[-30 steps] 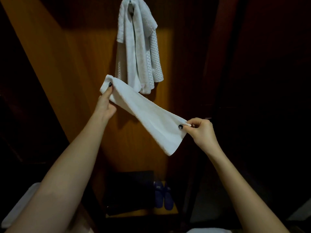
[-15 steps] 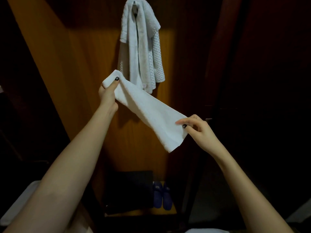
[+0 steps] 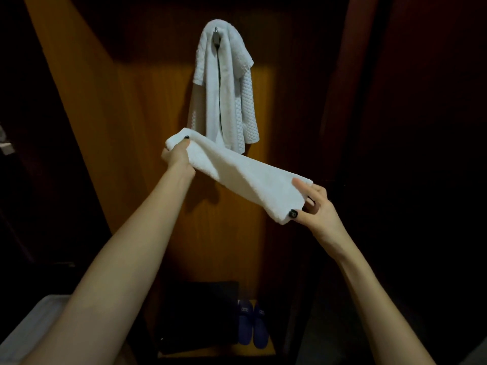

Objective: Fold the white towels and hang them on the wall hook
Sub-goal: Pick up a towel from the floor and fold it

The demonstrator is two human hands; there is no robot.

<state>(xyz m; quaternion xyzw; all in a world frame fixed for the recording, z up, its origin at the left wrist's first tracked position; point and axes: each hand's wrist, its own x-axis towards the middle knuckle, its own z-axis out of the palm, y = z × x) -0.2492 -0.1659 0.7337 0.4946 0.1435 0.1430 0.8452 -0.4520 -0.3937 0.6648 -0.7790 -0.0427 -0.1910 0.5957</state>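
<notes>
A folded white towel (image 3: 242,175) stretches as a long strip between my two hands, sloping down to the right. My left hand (image 3: 176,155) grips its upper left end. My right hand (image 3: 313,206) pinches the lower right end, thumb on top and fingers behind the cloth. Above and behind, white towels (image 3: 226,93) hang from a metal wall hook (image 3: 216,38) on the lit wooden panel. The hook's lower part is hidden by the cloth.
Dark wooden panels (image 3: 408,154) flank the lit panel. Below, a pair of blue slippers (image 3: 253,326) stands beside a dark box (image 3: 200,314) on a low shelf. A white surface (image 3: 29,330) shows at the lower left corner.
The held towel has tilted flatter and its near face turned up. My right hand shifted its hold along the lower end. The view tilted, so the hook sits lower in frame.
</notes>
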